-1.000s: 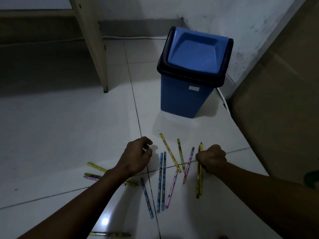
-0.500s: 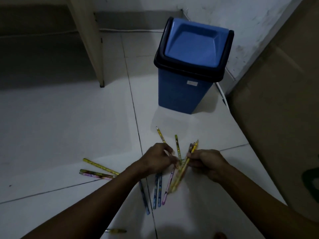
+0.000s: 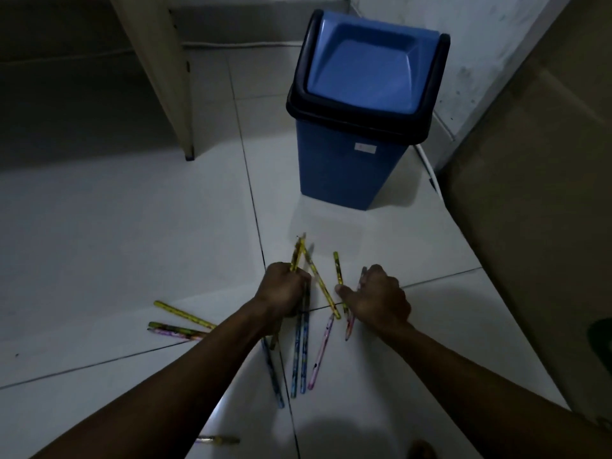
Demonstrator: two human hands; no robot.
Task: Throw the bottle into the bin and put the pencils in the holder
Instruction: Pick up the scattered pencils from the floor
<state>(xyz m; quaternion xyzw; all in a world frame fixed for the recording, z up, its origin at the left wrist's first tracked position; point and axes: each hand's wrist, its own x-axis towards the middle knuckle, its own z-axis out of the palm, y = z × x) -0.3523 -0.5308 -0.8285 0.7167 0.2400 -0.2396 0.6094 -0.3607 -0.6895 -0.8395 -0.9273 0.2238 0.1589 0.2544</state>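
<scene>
Several coloured pencils lie scattered on the white tiled floor [image 3: 132,243]. My left hand [image 3: 284,289] is closed around a couple of yellow pencils [image 3: 297,255] that stick up out of the fist. My right hand [image 3: 377,296] is curled over a pink pencil [image 3: 349,326], whose tip shows above the knuckles, with the thumb beside a green-yellow pencil [image 3: 337,270]. Between the hands lie a slanted yellow pencil [image 3: 323,288], two blue pencils [image 3: 299,359] and another pink one [image 3: 319,356]. The blue bin [image 3: 347,170] with a swing lid stands just beyond. I see no bottle and no holder.
More pencils lie at the left [image 3: 178,323] and near the bottom edge [image 3: 218,440]. A wooden furniture leg [image 3: 165,77] stands at the back left. A big brown board [image 3: 536,193] fills the right side, with a white cable [image 3: 427,167] beside the bin.
The yellow pencils passed from my right hand into my left hand, which now grips them. My right hand moved back right and closed over the pink pencil.
</scene>
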